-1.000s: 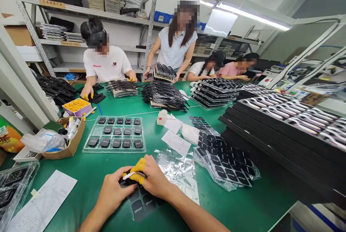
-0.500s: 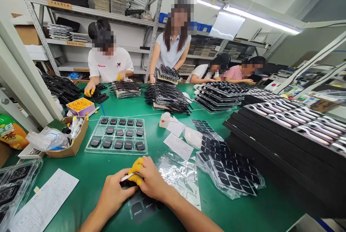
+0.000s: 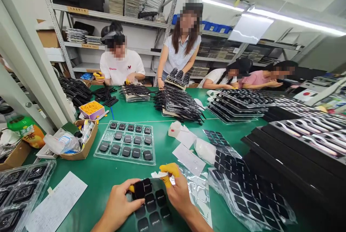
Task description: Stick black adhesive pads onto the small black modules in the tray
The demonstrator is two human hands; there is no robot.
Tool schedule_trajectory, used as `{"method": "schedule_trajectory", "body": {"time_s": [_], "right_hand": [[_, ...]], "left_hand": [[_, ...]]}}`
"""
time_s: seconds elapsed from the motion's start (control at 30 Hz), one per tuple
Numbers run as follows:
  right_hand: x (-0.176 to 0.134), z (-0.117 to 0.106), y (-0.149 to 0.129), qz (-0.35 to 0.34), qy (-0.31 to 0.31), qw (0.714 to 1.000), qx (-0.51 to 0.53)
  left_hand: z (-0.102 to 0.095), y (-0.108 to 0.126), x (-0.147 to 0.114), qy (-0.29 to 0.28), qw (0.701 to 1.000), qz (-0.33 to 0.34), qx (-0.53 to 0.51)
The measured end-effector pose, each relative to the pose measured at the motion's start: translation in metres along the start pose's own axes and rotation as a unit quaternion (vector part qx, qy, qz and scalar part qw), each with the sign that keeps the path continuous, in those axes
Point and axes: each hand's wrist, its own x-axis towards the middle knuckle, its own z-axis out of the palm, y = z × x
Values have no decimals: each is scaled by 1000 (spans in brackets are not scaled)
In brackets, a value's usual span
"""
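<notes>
My left hand (image 3: 120, 203) has closed round a small black square watch body (image 3: 140, 189), gripping it between thumb and fingers; a yellow finger cot shows behind it. Directly to its right, my right hand (image 3: 175, 187) pinches a small white piece (image 3: 159, 174), whose kind I cannot make out. Yellow finger cots cover the right thumb and forefinger. Beneath both hands lies a clear sheet of black square stickers (image 3: 155, 219) printed in white. Beyond them, a clear plastic tray (image 3: 97, 151) holds rows of black watch bodies.
Sticker sheets in plastic (image 3: 243, 188) lie at right beside black foam stacks (image 3: 259, 142). Written papers (image 3: 189, 158), a carton of bits (image 3: 90, 142) and a box of yellow finger cots (image 3: 92, 107) surround the work spot. Co-workers (image 3: 121, 62) work across the green table.
My hands have come apart; the right moved right with the white piece. The watch body and sticker sheet now show plainly. The view has shifted slightly.
</notes>
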Motion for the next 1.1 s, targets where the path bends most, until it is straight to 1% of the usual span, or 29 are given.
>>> {"method": "schedule_trajectory", "body": {"time_s": [0.1,0.23,0.3,0.43,0.5,0.6,0.8,0.97,1.07,1.1], "right_hand": [[0,5,2,25,8,999,25],[-8,16,10,52,30,997,52],[-16,22,18,34,27,997,70],[-35,40,38,-39,-56,996,63],[-42,48,41,-79,-70,993,50],[-44,49,35,-112,-81,990,29],[-28,37,11,-121,-131,984,-5],[-22,34,-3,-82,-129,988,-19],[-21,32,-8,-104,-165,980,-32],[-21,33,-9,-105,-164,980,-33]], "left_hand": [[0,-5,1,6,1000,-10,-2],[1,-16,4,13,1000,-12,-9],[2,-21,6,19,1000,-4,-16],[3,-28,8,39,999,28,-17],[3,-28,6,44,998,46,-5],[3,-27,3,48,996,66,29],[4,-17,4,79,991,98,55],[3,-9,1,67,993,83,50],[2,-7,0,63,994,74,43],[2,-7,0,60,995,71,40]]}}
